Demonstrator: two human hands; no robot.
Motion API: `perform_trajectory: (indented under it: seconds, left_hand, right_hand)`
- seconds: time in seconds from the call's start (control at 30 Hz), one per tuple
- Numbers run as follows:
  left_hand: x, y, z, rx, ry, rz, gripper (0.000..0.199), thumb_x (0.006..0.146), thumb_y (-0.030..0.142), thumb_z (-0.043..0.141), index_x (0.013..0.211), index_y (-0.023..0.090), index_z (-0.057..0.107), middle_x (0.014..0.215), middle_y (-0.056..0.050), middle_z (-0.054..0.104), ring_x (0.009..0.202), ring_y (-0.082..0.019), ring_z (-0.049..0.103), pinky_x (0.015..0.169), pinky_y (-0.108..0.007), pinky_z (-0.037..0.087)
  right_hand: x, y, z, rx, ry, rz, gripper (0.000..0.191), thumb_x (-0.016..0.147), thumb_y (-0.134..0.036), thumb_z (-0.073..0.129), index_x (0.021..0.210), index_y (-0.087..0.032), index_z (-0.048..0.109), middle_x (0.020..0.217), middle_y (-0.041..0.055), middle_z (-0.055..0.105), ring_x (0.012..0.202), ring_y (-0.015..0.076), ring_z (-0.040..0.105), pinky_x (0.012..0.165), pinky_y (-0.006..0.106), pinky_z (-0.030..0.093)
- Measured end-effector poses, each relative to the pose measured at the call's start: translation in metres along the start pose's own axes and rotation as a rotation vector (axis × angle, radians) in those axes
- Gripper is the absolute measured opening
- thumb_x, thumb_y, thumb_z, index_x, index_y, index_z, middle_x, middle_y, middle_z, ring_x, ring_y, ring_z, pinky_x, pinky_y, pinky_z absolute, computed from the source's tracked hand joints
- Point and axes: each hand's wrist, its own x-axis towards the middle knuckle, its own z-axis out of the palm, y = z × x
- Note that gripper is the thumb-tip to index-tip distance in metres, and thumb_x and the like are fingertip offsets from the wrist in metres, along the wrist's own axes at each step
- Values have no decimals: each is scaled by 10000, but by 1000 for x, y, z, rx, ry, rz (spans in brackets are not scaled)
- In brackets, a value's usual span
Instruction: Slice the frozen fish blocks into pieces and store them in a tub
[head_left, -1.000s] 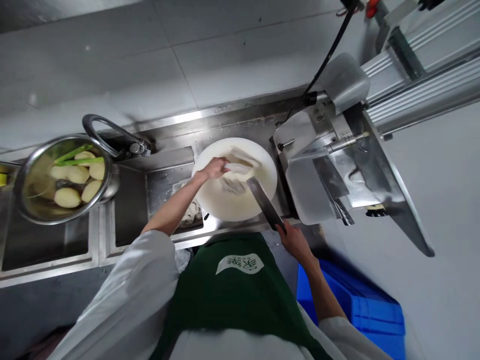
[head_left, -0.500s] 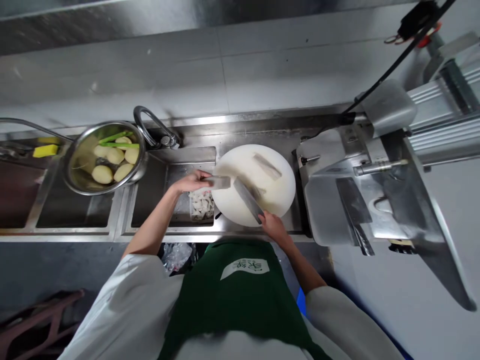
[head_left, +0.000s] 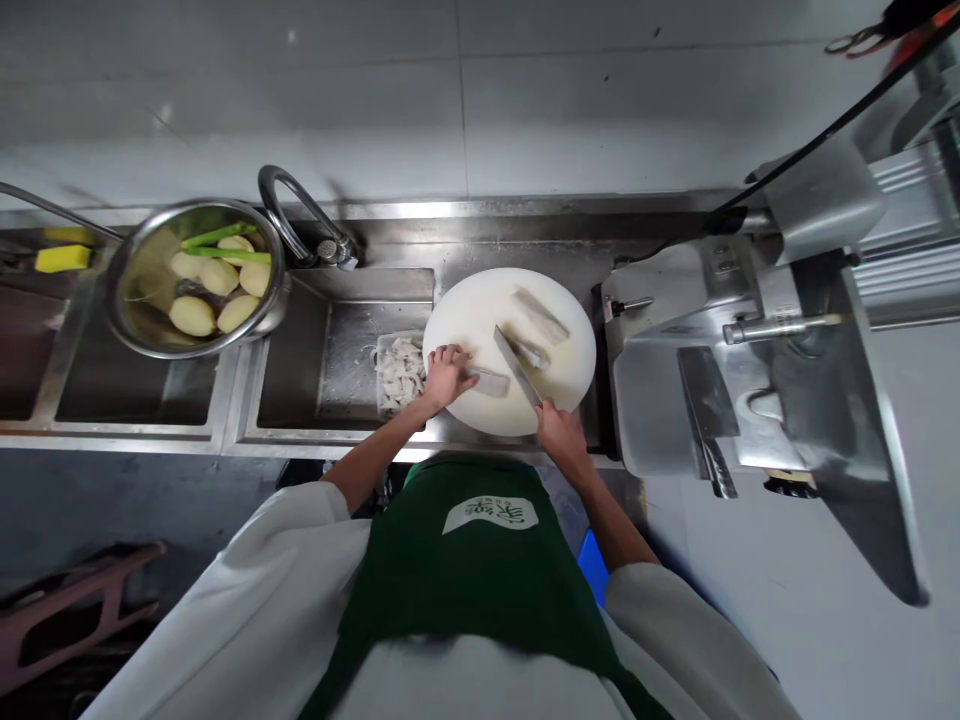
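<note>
A round white cutting board (head_left: 465, 300) lies on the steel counter. My left hand (head_left: 447, 376) is at the board's left side, its fingers closed on one end of a pale, flat strip of food (head_left: 489, 382) that rests on the board. In my right hand (head_left: 559, 432), at the front right edge, is the handle of a knife (head_left: 517, 366); its blade points up and to the left, just right of the strip. Another pale strip (head_left: 541, 316) lies toward the back, with a smaller piece near the blade. Pale cut pieces (head_left: 401, 372) fill a clear container left of the board.
A steel bowl (head_left: 124, 330) with peeled potatoes and green stalks stands by a faucet (head_left: 304, 225) at the left. Behind the container is a sink (head_left: 352, 350). At the right, a slicing machine (head_left: 660, 400) carries a cleaver (head_left: 709, 400).
My left hand has brought its pale strip from above the container down onto the board. The knife has shifted slightly right, and the camera view has tilted downward.
</note>
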Motion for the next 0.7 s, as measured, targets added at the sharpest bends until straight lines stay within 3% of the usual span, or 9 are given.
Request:
perform_trajectory:
  seconds: [0.13, 0.3, 0.57, 0.7]
  left_hand:
    - [-28, 16, 32, -101, 77, 112, 179, 1005, 342, 594, 1013, 224, 728, 1131, -123, 673, 1102, -295, 555, 965, -474, 415]
    - [-33, 24, 61, -86, 49, 103, 152, 992, 306, 608, 1005, 237, 743, 1143, -120, 682, 1080, -305, 550, 943, -499, 394]
    - [-30, 21, 56, -114, 16, 126, 172, 995, 328, 615, 1039, 234, 752, 1168, -122, 674, 1094, -299, 564, 955, -507, 415]
    - [-39, 16, 50, -109, 159, 81, 253, 916, 419, 736, 1101, 246, 740, 1218, -120, 648, 1160, -315, 544, 982, -508, 425]
  right_hand:
    - [-14, -14, 0, -31, -3, -78, 425, 1135, -327, 236, 1333, -137, 561, 1061, 177, 763, 1015, 283, 749, 892, 337, 490]
    - [-18, -31, 6, -63, -60, -152, 404, 1121, -278, 253, 1345, -129, 553, 1064, 176, 764, 1027, 294, 745, 905, 351, 504]
    - [21, -51, 3, -5, -64, -131, 387, 1121, -253, 291, 1314, -101, 590, 1193, 200, 742, 1116, 287, 725, 938, 332, 495]
    - [24, -41, -9, -18, -36, -141, 366, 1126, -320, 338, 1297, -125, 596, 1136, 178, 757, 1105, 277, 729, 944, 321, 494]
